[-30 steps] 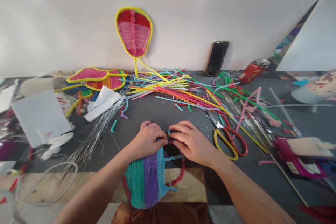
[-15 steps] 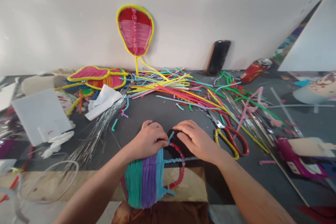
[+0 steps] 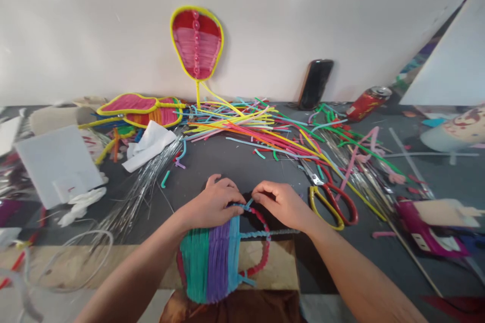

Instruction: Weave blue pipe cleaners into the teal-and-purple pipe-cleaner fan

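Observation:
A piece made of pipe cleaners (image 3: 217,257), striped in green, purple and light blue, lies at the table's front edge. From its right side curves a pink twisted loop (image 3: 264,252), crossed by a light blue twisted stem (image 3: 253,234). My left hand (image 3: 215,203) grips the piece's upper right corner, thumb and fingers closed there. A short light blue pipe cleaner end (image 3: 248,205) sticks out at that corner. My right hand (image 3: 282,204) pinches the tip of this end between thumb and fingers.
Loose pipe cleaners (image 3: 242,121) are heaped at the back. Red and yellow scissors (image 3: 329,199) lie right of my right hand. A phone (image 3: 316,83) leans on the wall near a red can (image 3: 369,103). A pink-and-yellow fan shape (image 3: 197,43) stands behind.
My right hand has closed from loosely spread fingers to a pinch on the light blue end. That end has tipped lower. The striped piece has shifted slightly right.

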Available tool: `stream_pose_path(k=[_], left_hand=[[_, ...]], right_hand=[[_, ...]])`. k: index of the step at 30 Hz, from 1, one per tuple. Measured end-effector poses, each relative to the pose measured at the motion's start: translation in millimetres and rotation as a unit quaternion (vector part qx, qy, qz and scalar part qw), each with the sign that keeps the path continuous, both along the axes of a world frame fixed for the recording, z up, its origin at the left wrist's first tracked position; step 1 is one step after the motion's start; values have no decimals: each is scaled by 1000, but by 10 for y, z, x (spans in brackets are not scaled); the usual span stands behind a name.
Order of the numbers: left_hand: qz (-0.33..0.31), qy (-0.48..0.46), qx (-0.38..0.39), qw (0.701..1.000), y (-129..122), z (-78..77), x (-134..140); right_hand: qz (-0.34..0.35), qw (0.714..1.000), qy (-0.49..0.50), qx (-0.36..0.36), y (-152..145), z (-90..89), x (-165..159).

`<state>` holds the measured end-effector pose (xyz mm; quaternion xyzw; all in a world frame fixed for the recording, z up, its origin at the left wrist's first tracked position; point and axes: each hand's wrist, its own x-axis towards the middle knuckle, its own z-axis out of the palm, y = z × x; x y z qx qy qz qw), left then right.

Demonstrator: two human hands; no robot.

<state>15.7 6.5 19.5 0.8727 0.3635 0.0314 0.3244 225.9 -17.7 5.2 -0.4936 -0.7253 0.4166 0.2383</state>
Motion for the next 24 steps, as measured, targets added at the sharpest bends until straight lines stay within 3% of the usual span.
stream_pose_path(k=[4, 9, 13, 15, 19, 24], left_hand=[[34, 1, 9, 999, -20, -22, 63], [49, 16, 11, 999, -17, -60, 112], [28, 8, -29, 999, 42, -80, 54], [12, 2, -48, 999, 82, -85, 7], [-29, -5, -74, 997, 165, -97, -90], [-73, -30, -100, 992, 236, -116, -186]], right_hand=[[6, 999, -11, 31, 0, -35, -13], [-44, 992, -59, 107, 52, 24, 138], [-97, 968, -194, 128, 19, 230, 489], [-116, 940, -294, 127, -72, 284, 695], [-126, 886, -436, 100, -323, 159, 1026], [-159, 869, -464, 69, -444, -50, 1124]])
